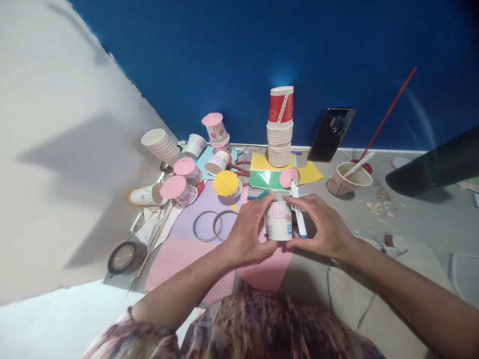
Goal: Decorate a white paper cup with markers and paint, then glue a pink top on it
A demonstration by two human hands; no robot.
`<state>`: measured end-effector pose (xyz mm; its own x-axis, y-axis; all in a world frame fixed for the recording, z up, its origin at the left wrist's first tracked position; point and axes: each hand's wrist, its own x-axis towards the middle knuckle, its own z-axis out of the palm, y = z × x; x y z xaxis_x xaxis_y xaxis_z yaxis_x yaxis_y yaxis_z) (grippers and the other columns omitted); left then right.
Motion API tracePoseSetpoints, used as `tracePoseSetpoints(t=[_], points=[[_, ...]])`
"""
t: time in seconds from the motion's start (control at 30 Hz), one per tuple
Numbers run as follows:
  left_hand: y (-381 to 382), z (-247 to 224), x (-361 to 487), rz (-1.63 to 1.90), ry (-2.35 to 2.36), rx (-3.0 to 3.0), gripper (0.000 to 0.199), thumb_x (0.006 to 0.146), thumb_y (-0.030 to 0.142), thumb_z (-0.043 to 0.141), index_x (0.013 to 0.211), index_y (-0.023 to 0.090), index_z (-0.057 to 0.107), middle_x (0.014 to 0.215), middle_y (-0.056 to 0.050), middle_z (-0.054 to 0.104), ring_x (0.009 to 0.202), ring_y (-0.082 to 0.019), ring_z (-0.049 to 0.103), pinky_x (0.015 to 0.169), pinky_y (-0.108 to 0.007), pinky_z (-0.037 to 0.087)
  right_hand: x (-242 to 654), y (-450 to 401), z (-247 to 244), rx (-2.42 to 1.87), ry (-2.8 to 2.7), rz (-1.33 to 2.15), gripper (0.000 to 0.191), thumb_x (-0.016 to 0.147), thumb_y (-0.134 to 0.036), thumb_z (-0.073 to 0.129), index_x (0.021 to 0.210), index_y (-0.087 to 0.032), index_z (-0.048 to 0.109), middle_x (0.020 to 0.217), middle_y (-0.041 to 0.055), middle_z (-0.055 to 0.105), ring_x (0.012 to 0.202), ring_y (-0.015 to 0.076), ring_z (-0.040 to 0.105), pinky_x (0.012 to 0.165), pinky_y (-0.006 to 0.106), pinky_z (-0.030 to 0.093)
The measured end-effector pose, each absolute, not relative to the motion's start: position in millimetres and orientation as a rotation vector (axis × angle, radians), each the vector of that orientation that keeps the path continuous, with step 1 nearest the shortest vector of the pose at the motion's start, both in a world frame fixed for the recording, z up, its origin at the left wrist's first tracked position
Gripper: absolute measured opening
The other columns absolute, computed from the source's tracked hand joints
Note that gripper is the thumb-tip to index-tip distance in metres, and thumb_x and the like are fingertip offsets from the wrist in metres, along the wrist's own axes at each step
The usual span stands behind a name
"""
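Note:
Both hands hold a small white paper cup [279,227], upside down, with a pink door, red-dotted drawings and blue windows on its side. My left hand [249,227] curves round its left side, fingers high and thumb low. My right hand [325,224] has its fingertips and thumb at the right side. A white marker with a blue end [299,217] slants between the right fingers and thumb; whether it is gripped there I cannot tell. Just beyond the cup lies a pink paper disc [289,177] on green and yellow sheets [262,179].
Decorated cups with pink tops [178,189] and a yellow-topped cup [227,184] stand left. A cup stack [280,134] and a phone [331,134] stand at the blue wall. Right is a patterned cup [339,182] with a brush; tape rolls [123,258] lie left.

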<state>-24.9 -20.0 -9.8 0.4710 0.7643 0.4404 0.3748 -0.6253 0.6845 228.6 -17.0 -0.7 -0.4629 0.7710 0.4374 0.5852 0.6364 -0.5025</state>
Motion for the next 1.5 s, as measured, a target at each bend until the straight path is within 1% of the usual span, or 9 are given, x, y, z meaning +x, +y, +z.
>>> tracePoseSetpoints(t=[0.1, 0.2, 0.43, 0.5, 0.57, 0.63, 0.73, 1.03, 1.5], points=[[-22, -11, -24, 1.069, 0.921, 2.084, 0.107, 0.080, 0.033, 0.086, 0.167, 0.032, 0.023, 0.161, -0.017, 0.050, 0.146, -0.039, 0.053, 0.115, -0.057, 0.048, 229, -17, -3, -1.051, -2.111, 0.479, 0.078, 0.079, -0.050, 0.091, 0.146, -0.027, 0.059, 0.125, 0.0129, 0.075, 0.111, 0.0344, 0.072, 0.093, 0.048, 0.061], [-23, -11, -22, 1.033, 0.924, 1.828, 0.113, 0.076, 0.043, 0.093, 0.166, 0.031, 0.026, 0.169, -0.019, 0.039, 0.152, -0.040, 0.047, 0.118, -0.058, 0.049, 231, -16, -8, -1.059, -1.901, 0.668, 0.079, 0.076, -0.057, 0.092, 0.143, -0.027, 0.061, 0.131, 0.0129, 0.074, 0.113, 0.0328, 0.074, 0.094, 0.045, 0.062], [-21, -5, -18, 1.095, 0.956, 1.689, 0.088, 0.077, 0.030, 0.090, 0.153, 0.027, 0.045, 0.157, -0.016, 0.051, 0.144, -0.035, 0.055, 0.119, -0.055, 0.049, 232, -14, -17, -1.033, -1.796, 0.882, 0.096, 0.071, -0.059, 0.095, 0.152, -0.028, 0.054, 0.149, 0.0163, 0.068, 0.128, 0.0342, 0.072, 0.105, 0.048, 0.061], [-19, -5, -19, 1.074, 1.052, 1.798, 0.085, 0.076, 0.023, 0.089, 0.151, 0.027, 0.048, 0.149, -0.014, 0.055, 0.140, -0.034, 0.056, 0.117, -0.054, 0.050, 231, -17, -11, -1.063, -1.735, 0.760, 0.073, 0.084, -0.047, 0.089, 0.148, -0.029, 0.058, 0.142, 0.0136, 0.073, 0.123, 0.0299, 0.075, 0.104, 0.045, 0.062], [-16, -8, -22, 1.036, 1.085, 1.880, 0.083, 0.076, 0.017, 0.086, 0.150, 0.029, 0.049, 0.143, -0.013, 0.056, 0.136, -0.033, 0.057, 0.115, -0.054, 0.051, 231, -21, 0, -1.085, -1.661, 0.627, 0.037, 0.099, -0.033, 0.074, 0.135, -0.029, 0.067, 0.115, 0.0077, 0.083, 0.099, 0.0225, 0.081, 0.091, 0.037, 0.065], [-14, -11, -23, 1.009, 1.071, 1.934, 0.086, 0.074, 0.010, 0.081, 0.151, 0.030, 0.048, 0.141, -0.012, 0.055, 0.135, -0.032, 0.056, 0.112, -0.052, 0.053, 229, -26, 12, -1.026, -1.704, 0.568, 0.019, 0.106, -0.028, 0.063, 0.122, -0.028, 0.073, 0.084, 0.0024, 0.081, 0.074, 0.0184, 0.078, 0.073, 0.031, 0.065], [-14, -14, -23, 0.989, 1.045, 2.006, 0.091, 0.072, 0.003, 0.072, 0.154, 0.031, 0.044, 0.141, -0.012, 0.054, 0.134, -0.032, 0.056, 0.111, -0.050, 0.053, 224, -33, 27, -0.824, -1.927, 0.518, 0.019, 0.105, -0.033, 0.064, 0.117, -0.024, 0.077, 0.080, 0.0046, 0.079, 0.067, 0.0196, 0.075, 0.062, 0.031, 0.061], [-19, -9, -20, 1.022, 1.081, 2.115, 0.087, 0.075, 0.006, 0.070, 0.153, 0.028, 0.040, 0.143, -0.014, 0.058, 0.131, -0.034, 0.057, 0.108, -0.052, 0.051, 210, -38, 34, -0.854, -2.063, 0.306, 0.004, 0.100, -0.022, 0.071, 0.102, -0.022, 0.074, 0.080, 0.0051, 0.081, 0.068, 0.0193, 0.079, 0.066, 0.028, 0.064], [-19, -7, -18, 1.050, 1.031, 2.152, 0.074, 0.080, 0.014, 0.073, 0.146, 0.027, 0.045, 0.136, -0.013, 0.063, 0.124, -0.032, 0.061, 0.100, -0.049, 0.054, 210, -39, 27, -0.859, -2.094, 0.365, 0.010, 0.100, -0.017, 0.066, 0.104, -0.025, 0.072, 0.081, 0.0033, 0.081, 0.069, 0.0182, 0.077, 0.066, 0.029, 0.061]])
